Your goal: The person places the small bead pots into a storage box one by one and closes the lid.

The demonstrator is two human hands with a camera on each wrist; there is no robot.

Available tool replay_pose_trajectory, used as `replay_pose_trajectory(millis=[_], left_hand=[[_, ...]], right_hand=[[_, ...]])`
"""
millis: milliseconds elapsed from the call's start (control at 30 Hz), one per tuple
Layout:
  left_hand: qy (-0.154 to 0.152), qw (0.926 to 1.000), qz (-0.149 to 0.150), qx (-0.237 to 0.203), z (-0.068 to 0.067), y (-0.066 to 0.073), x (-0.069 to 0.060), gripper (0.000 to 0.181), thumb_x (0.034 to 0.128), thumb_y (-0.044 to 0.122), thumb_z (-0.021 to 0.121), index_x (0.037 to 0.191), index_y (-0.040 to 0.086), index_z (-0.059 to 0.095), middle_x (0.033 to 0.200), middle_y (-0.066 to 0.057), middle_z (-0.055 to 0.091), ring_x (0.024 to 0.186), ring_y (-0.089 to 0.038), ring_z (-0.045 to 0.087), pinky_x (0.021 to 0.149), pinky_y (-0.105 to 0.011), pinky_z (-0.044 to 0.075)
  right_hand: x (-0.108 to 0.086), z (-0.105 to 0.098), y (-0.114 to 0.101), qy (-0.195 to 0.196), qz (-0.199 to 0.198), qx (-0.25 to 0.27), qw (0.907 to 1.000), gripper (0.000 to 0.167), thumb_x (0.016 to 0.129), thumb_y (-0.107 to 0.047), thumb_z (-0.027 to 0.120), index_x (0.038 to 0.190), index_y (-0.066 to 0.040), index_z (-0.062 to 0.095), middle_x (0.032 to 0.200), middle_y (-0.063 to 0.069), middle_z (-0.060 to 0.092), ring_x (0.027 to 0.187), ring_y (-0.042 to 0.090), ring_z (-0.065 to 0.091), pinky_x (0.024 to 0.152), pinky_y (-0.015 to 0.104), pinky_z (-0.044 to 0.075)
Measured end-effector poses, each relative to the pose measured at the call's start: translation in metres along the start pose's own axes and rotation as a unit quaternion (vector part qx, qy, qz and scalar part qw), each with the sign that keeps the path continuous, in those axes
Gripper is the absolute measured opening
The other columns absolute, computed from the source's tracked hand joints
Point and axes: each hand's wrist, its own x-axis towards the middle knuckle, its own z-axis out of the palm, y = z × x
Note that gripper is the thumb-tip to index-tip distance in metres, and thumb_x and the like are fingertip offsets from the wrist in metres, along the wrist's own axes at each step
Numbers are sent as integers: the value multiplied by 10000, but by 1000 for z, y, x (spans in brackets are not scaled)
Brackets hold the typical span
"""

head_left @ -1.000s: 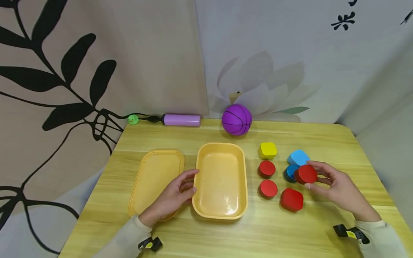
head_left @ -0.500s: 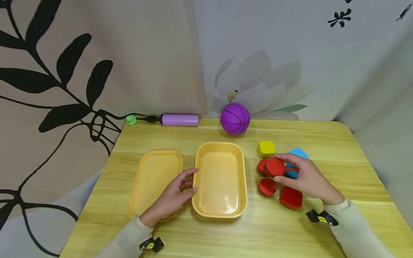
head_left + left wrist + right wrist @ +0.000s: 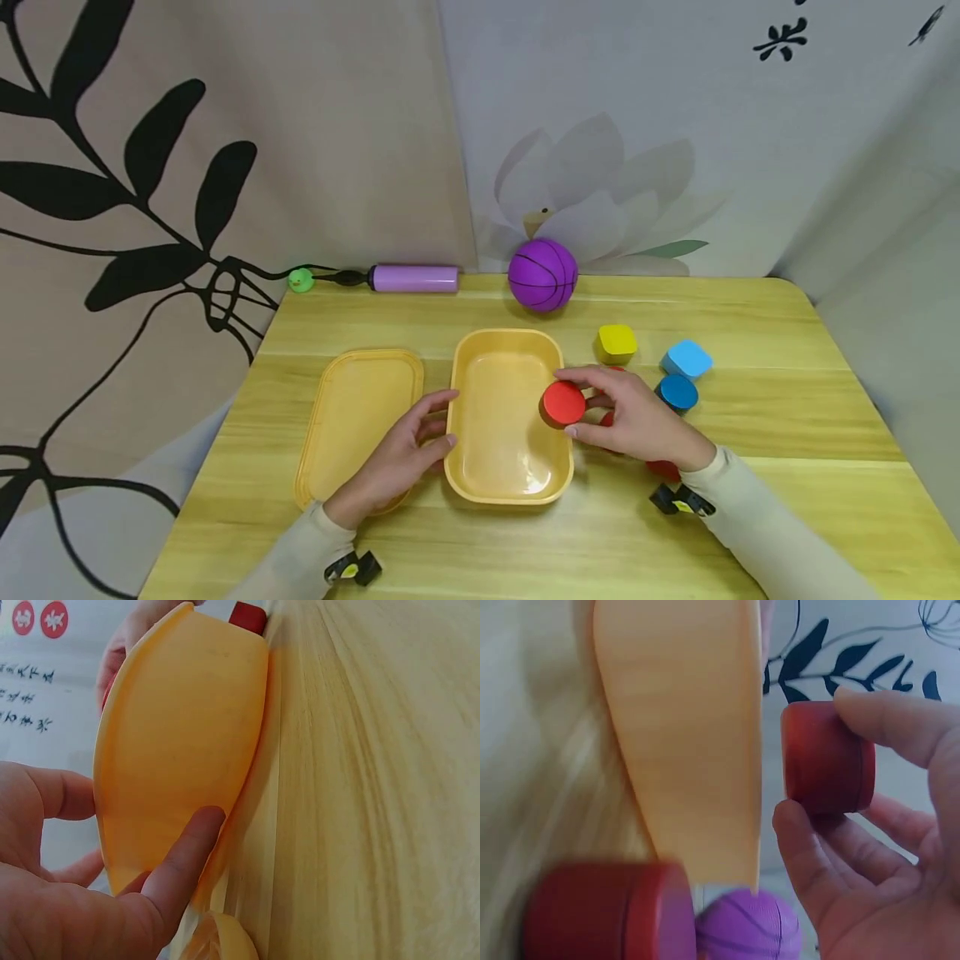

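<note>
The right hand point(image 3: 637, 415) pinches a round red block point(image 3: 564, 403) between thumb and fingers, over the right rim of the yellow box point(image 3: 510, 467). In the right wrist view the red block point(image 3: 826, 757) is level with the box's rim, held by the right hand point(image 3: 885, 855). The left hand point(image 3: 401, 458) rests its fingertips and thumb on the box's left side. Seen from the left wrist, the left hand point(image 3: 97, 900) touches the outer wall of the box point(image 3: 180, 712) with relaxed fingers. The box's visible inside holds nothing.
Left of the box lies a yellow lid point(image 3: 360, 417). Right of it stand a yellow block point(image 3: 617, 343), a light blue block point(image 3: 687, 359), a darker blue block point(image 3: 677, 392) and partly hidden red blocks. Behind are a purple ball point(image 3: 543, 275) and a purple pump point(image 3: 415, 278).
The right hand has carried the round red block leftward from beside the blue blocks to the box's right rim. The left hand has stayed at the box's left side.
</note>
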Motion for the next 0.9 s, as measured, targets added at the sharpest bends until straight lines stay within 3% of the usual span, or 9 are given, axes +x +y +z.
replay_pose_trajectory(millis=[167,333,567,733,900], left_hand=[[51,10000,-33,30,0,0,1,628,1069,114,600,1635,214,344,1612,-196,414,1335,-369,562,871,-419,628],[85,9999,-78,24,0,-1,1,622,1069,116,602,1627,239,354,1582,-211,462,1350,-356,563,878,-419,626],[88,9999,-54,56,1,0,3,609,1070,123,599,1619,245,366,1592,-196,444,1367,-372,541,898,-418,624],[87,9998,-86,131,1,0,3,613,1072,125,595,1626,228,353,1613,-173,415,1378,-381,529,911,-424,620],[109,9997,-154,150,1,1,2,631,1069,109,590,1635,218,335,1597,-197,443,1376,-380,541,900,-433,620]], right_hand=[[12,16,-9,-193,-284,-382,9987,638,867,-280,896,1438,-182,631,1340,-96,668,1148,99,671,938,318,611],[21,31,-15,-389,-486,-566,9965,609,876,-306,886,1414,-170,635,1333,-103,674,1159,88,654,968,331,590],[35,48,-24,-827,-418,-559,9941,562,874,-264,878,1373,-178,635,1292,-100,677,1145,70,661,972,319,593],[45,57,-31,-1169,-480,-801,9887,587,873,-237,867,1400,-120,636,1289,-67,681,1107,63,661,952,293,593],[53,66,-34,-1410,-622,-1178,9810,570,870,-268,873,1385,-159,654,1262,-93,675,1037,26,638,950,253,561]])
